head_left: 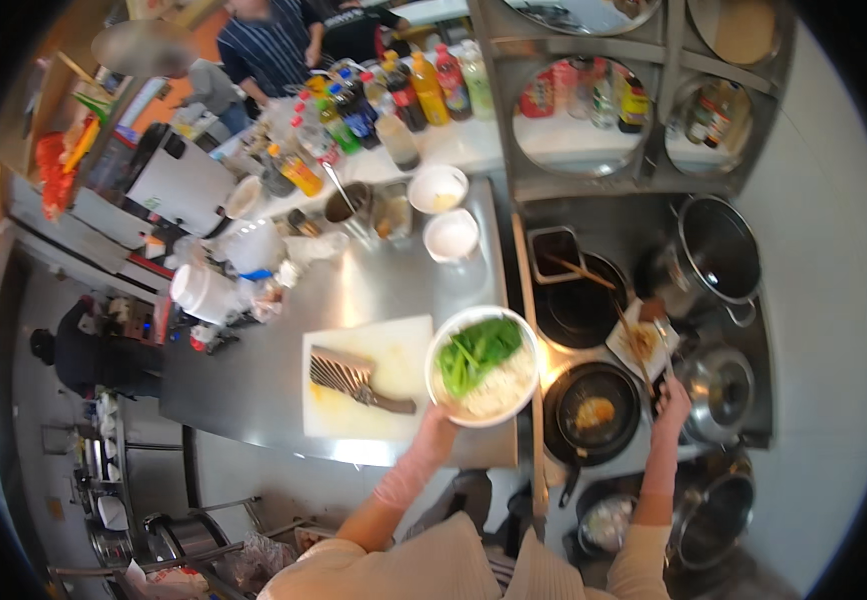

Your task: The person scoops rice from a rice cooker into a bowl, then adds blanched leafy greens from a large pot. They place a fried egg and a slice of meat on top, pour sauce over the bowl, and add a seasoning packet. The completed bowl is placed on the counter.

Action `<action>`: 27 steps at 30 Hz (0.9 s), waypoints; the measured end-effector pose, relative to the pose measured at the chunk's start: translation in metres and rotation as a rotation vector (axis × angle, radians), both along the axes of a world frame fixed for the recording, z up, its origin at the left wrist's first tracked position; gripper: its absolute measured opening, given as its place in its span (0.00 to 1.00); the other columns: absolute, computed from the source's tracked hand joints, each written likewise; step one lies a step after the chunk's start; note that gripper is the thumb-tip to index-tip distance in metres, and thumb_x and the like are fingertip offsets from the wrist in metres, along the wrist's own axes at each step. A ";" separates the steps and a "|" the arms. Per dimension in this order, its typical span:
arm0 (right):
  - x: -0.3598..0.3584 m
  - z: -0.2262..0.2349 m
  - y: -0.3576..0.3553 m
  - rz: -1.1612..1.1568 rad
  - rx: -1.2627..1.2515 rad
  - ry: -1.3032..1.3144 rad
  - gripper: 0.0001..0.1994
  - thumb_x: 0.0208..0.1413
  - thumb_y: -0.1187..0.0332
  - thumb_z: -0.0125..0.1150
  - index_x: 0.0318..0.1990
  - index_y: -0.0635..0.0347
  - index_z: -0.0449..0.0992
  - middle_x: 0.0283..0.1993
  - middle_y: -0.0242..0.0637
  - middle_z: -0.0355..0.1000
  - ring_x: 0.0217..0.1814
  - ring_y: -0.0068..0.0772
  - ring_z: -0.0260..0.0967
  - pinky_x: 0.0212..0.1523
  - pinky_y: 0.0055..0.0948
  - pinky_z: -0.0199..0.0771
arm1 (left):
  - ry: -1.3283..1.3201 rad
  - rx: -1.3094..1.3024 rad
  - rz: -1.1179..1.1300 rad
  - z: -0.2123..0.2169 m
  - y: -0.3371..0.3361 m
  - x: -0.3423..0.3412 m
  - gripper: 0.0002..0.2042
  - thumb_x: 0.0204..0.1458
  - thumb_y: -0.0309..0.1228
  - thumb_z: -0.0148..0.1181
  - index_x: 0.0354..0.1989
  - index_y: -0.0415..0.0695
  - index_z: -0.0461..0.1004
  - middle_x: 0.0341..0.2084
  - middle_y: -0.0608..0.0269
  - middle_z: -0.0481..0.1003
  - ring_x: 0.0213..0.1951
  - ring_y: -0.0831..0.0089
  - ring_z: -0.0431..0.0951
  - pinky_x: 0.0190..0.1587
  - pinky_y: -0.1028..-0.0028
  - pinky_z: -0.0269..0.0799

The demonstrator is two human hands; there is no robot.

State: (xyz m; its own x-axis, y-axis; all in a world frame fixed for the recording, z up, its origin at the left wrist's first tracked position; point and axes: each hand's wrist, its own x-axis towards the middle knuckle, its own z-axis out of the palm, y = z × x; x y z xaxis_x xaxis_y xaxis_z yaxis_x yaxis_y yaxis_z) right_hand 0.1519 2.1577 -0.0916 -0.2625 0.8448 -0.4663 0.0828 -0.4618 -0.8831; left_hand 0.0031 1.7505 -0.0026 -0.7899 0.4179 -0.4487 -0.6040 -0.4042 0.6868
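Note:
My left hand [437, 432], in a clear glove, grips the lower rim of a white bowl [438, 400] of rice topped with green leafy vegetables [477, 352]. The bowl hangs over the right end of the steel counter, beside a white cutting board [394, 337]. On that board lies a cleaver [342, 372] with a dark handle. Over the stove, my right hand [671, 402] is closed around a slim metal-handled utensil [666, 345]. Its tip is over a white square plate [618, 343] with browned food and chopsticks; its exact kind is unclear.
A black frying pan [564, 385] with a browned piece of food sits nearest, its handle toward me. Behind it are a dark wok [564, 322] and a sauce container [554, 245]. A tall pot [719, 245] and a lidded pot [716, 390] stand right. Bottles [424, 90] line the back shelf.

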 end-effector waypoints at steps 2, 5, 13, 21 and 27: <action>-0.001 0.059 -0.023 0.153 0.074 0.048 0.09 0.56 0.64 0.59 0.39 0.58 0.76 0.24 0.23 0.66 0.15 0.10 0.48 0.16 0.15 0.44 | -0.019 -0.040 -0.035 0.004 -0.006 -0.007 0.30 0.47 0.36 0.55 0.60 0.37 0.60 0.55 0.57 0.68 0.58 0.65 0.66 0.61 0.62 0.59; -0.008 0.139 -0.063 0.237 0.067 0.177 0.10 0.58 0.66 0.56 0.42 0.64 0.75 0.26 0.26 0.69 0.16 0.10 0.45 0.17 0.15 0.41 | 0.067 0.030 -0.071 0.019 -0.004 -0.013 0.31 0.49 0.33 0.53 0.64 0.41 0.54 0.58 0.56 0.64 0.59 0.63 0.65 0.60 0.57 0.63; -0.030 0.238 -0.161 0.595 0.025 0.231 0.11 0.56 0.71 0.57 0.45 0.67 0.75 0.28 0.29 0.69 0.18 0.10 0.49 0.18 0.13 0.44 | 0.147 0.125 -0.160 0.053 0.011 -0.029 0.35 0.51 0.28 0.50 0.68 0.48 0.44 0.63 0.57 0.57 0.61 0.59 0.63 0.59 0.55 0.66; -0.044 0.231 -0.205 0.790 0.194 0.059 0.13 0.54 0.70 0.61 0.44 0.69 0.76 0.30 0.29 0.71 0.30 0.17 0.64 0.32 0.18 0.64 | 0.183 0.081 -0.200 0.061 0.006 -0.035 0.35 0.52 0.25 0.52 0.68 0.54 0.44 0.62 0.60 0.58 0.60 0.61 0.64 0.58 0.54 0.66; -0.038 0.232 -0.199 0.820 0.305 0.018 0.13 0.53 0.70 0.61 0.44 0.70 0.76 0.31 0.30 0.72 0.33 0.18 0.66 0.37 0.19 0.67 | 0.202 0.064 -0.213 0.057 -0.002 -0.041 0.35 0.52 0.27 0.54 0.68 0.53 0.46 0.62 0.59 0.59 0.60 0.61 0.65 0.59 0.54 0.66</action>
